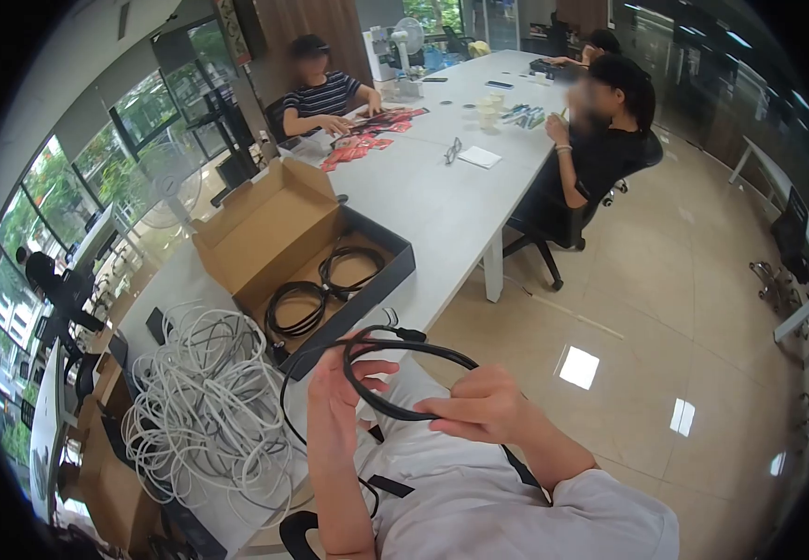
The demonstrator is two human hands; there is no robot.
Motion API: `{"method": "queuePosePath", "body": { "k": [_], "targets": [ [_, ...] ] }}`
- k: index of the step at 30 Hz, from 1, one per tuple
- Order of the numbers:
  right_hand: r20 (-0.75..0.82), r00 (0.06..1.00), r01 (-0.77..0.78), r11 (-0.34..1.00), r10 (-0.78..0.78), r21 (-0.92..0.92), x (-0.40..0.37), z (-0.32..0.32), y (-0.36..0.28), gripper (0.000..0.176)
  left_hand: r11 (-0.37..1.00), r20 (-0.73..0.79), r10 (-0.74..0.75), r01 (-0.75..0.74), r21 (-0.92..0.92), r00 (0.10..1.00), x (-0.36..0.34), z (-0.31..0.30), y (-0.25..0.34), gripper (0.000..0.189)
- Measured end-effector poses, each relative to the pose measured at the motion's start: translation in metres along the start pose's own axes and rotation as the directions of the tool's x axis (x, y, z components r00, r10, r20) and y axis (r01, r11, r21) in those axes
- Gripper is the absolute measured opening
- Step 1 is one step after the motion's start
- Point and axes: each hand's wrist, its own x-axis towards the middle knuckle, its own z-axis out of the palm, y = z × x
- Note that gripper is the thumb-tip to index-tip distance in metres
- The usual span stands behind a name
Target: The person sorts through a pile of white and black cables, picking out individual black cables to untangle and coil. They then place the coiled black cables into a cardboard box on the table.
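Note:
A black cable (388, 406) is looped in several turns between my two hands, above my lap by the table edge. My left hand (337, 378) holds the left side of the loop, its fingers curled around the turns. With thumb and fingers pinched together, my right hand (481, 406) grips the lower right of the loop. A black connector (411, 335) sticks out at the top of the coil. One loose length of cable hangs down left of my left wrist. Beyond my hands stands an open cardboard box (378, 297), with coiled black cables (294, 311) inside.
A large tangle of white cables (209, 401) covers the table at left. Another cardboard box (125, 485) is beside it. Across the long white table (423, 182), one person handles red packets (358, 149); another sits at right in a black chair (540, 229).

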Motion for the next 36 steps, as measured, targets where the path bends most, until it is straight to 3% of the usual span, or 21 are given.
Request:
{"method": "queuePosePath", "body": {
  "k": [4, 5, 9, 15, 18, 19, 22, 29, 33, 36],
  "targets": [
    [0.106, 0.994, 0.043, 0.995, -0.033, -0.089, 0.01, 0.025, 0.001, 0.021, 0.998, -0.098, 0.032, -0.027, 0.049, 0.995, -0.012, -0.007, 0.012, 0.057],
    [0.129, 0.991, 0.055, 0.993, -0.041, -0.104, 0.013, 0.032, 0.003, 0.021, 0.999, -0.102, 0.018, -0.021, -0.028, 0.995, -0.015, -0.012, 0.017, 0.052],
    [0.21, 0.975, 0.09, 0.994, -0.076, -0.057, 0.021, 0.061, 0.003, 0.02, 0.971, -0.324, 0.125, -0.048, 0.236, 0.938, -0.025, -0.014, 0.026, 0.036],
    [0.31, 0.945, 0.1, 0.994, -0.107, 0.04, 0.013, 0.121, 0.009, 0.021, 0.976, -0.5, 0.19, -0.109, 0.188, 0.845, -0.035, -0.037, 0.026, 0.032],
    [0.378, 0.92, 0.096, 0.995, -0.104, 0.04, 0.012, 0.131, 0.008, 0.023, 0.966, -0.559, 0.204, -0.073, 0.247, 0.804, -0.042, -0.05, 0.024, 0.03],
    [0.389, 0.916, 0.076, 0.994, -0.099, 0.073, 0.013, 0.131, 0.006, 0.023, 0.968, -0.699, 0.232, -0.09, 0.234, 0.676, -0.037, -0.047, 0.016, 0.026],
    [0.406, 0.901, 0.101, 0.983, -0.155, 0.152, 0.015, 0.129, 0.008, 0.024, 0.963, -0.79, 0.27, -0.164, 0.215, 0.551, -0.034, -0.038, 0.016, 0.02],
    [0.374, 0.918, 0.078, 0.984, -0.134, 0.162, 0.015, 0.112, 0.001, 0.041, 0.908, -0.629, 0.366, -0.115, 0.403, 0.685, -0.036, -0.034, 0.014, 0.012],
    [0.089, 0.978, 0.17, 0.97, -0.187, 0.173, 0.018, 0.088, -0.004, 0.041, 0.906, -0.467, 0.328, -0.132, 0.402, 0.821, -0.034, -0.034, 0.011, 0.01],
    [-0.099, 0.976, 0.193, 0.981, -0.193, -0.01, 0.018, 0.056, -0.015, 0.047, 0.83, -0.242, 0.425, -0.269, 0.489, 0.872, -0.025, -0.028, -0.006, 0.003]
  ]
}}
